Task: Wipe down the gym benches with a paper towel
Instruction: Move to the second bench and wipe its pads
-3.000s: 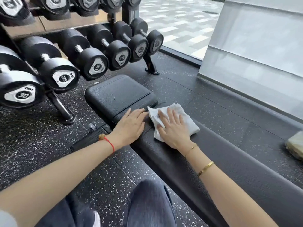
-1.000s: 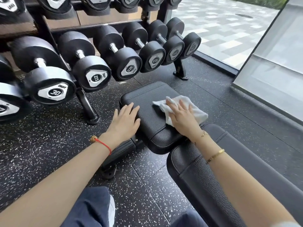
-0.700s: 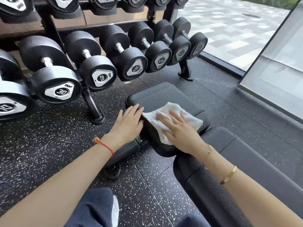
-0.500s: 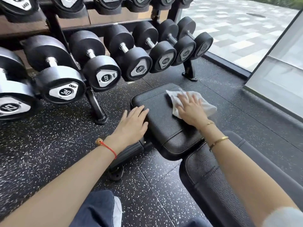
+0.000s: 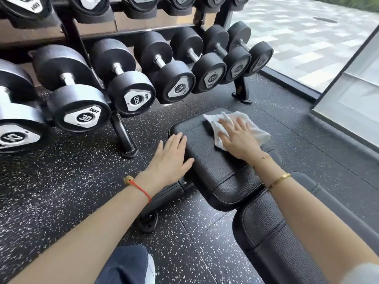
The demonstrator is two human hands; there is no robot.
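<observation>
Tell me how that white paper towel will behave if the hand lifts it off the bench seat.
The towel looks floppy: it lies creased and bunched under the flat right hand, so it would likely droop when lifted. It is probably very light. One edge overhangs the seat, so it may slide off if released.

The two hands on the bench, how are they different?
The right hand presses the paper towel flat on the seat pad; the left hand rests bare on the pad's near edge. The right wrist wears gold bracelets; the left has a red string. Both have straight fingers.
</observation>
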